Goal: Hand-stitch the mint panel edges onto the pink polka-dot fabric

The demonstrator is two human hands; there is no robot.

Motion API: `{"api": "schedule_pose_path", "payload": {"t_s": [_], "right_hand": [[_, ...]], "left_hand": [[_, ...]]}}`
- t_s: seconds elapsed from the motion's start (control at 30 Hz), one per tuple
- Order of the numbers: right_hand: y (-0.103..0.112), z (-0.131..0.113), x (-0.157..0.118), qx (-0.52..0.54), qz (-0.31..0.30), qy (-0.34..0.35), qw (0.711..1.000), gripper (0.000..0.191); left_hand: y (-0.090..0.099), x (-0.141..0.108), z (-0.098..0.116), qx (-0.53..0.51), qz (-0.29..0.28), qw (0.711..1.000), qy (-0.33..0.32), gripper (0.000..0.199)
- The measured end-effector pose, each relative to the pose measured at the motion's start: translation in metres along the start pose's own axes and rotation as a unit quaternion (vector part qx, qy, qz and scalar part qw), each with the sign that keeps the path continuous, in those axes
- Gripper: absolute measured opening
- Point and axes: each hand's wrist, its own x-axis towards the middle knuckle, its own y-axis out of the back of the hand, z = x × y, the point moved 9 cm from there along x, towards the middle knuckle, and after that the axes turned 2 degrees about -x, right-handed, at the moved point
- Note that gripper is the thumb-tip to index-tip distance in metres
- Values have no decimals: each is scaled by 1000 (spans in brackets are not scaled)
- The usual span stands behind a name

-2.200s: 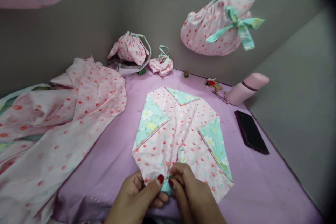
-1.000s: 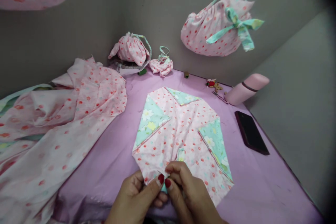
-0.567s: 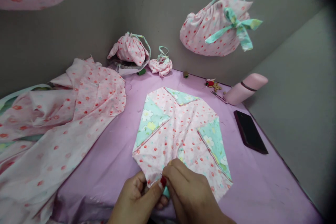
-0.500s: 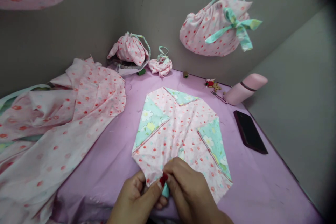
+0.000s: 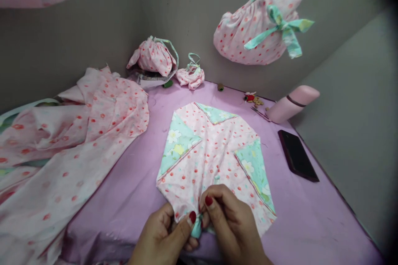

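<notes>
To your left lies loose pink fabric (image 5: 62, 140), far off two small pouches (image 5: 154, 56), a hanging bag (image 5: 248, 33), and right, a pink bottle (image 5: 292, 103) beside a dark phone (image 5: 297, 155).

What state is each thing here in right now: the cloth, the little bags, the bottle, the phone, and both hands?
Patchwork cloth piece: spread flat, near edge bunched between the fingers.
Left hand: pinching the bunched edge.
Right hand: pinching the same edge.
Hanging bag: drawn shut, ribbon tied in a bow.
Small pouch: gathered closed, on the table.
Loose fabric: crumpled in a heap.
Pink bottle: lying on its side.
Phone: flat, screen dark.
</notes>
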Motion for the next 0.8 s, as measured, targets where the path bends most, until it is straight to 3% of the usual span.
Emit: {"api": "schedule_pose_path", "payload": {"t_s": [0.1, 0.37, 0.6, 0.8], "right_hand": [[-2, 8, 2, 70, -13, -42, 997, 16], [-4, 14, 1, 97, -36, -68, 992, 9], [5, 8, -1, 140, 5, -82, 987, 10], [9, 8, 0, 118, 26, -64, 991, 10]], "left_hand": [[-1, 0, -2, 9, -7, 1000, 12, 31], [3, 0, -3, 22, 5, 1000, 21, 33], [2, 1, -1, 40, -3, 999, 17, 35], [3, 1, -3, 42, 4, 999, 20, 37]]}}
